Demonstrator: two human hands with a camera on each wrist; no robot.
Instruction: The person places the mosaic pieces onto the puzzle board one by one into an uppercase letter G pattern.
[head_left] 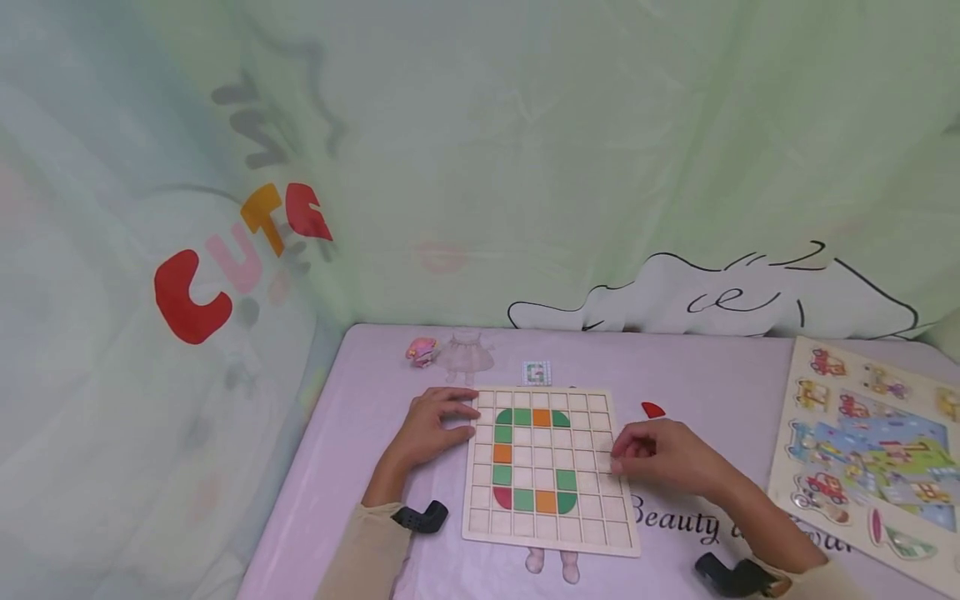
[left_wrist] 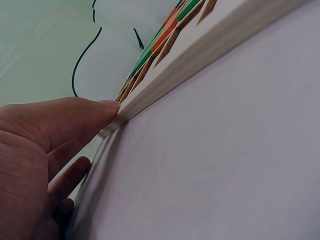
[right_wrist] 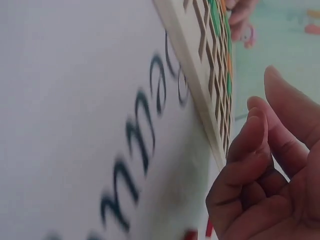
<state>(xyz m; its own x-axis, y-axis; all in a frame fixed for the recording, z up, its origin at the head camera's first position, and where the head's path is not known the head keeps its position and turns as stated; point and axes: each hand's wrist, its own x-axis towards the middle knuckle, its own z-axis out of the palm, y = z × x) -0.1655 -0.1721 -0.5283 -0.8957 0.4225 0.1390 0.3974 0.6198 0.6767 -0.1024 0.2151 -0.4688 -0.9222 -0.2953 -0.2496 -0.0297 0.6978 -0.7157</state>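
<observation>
A pale wooden grid board (head_left: pixel 535 457) lies flat on the table, partly filled with green tiles (head_left: pixel 523 417), orange tiles (head_left: pixel 542 417) and a red rounded-corner tile (head_left: pixel 502 497) in a broken ring. My left hand (head_left: pixel 438 427) rests against the board's left edge; the left wrist view shows the thumb (left_wrist: pixel 107 110) touching that edge. Over the right edge hovers my right hand (head_left: pixel 660 454), its fingers loosely curled. Nothing shows between its thumb and fingers (right_wrist: pixel 250 135) in the right wrist view. Beyond that hand, a loose red piece (head_left: pixel 652 409) lies on the table.
Behind the board lies a small pattern card (head_left: pixel 537 372). A pink toy (head_left: pixel 422 352) sits at the back left of the table. Picture puzzle boards (head_left: pixel 783 477) cover the right side. Printed curtains (head_left: pixel 480 167) stand behind and to the left.
</observation>
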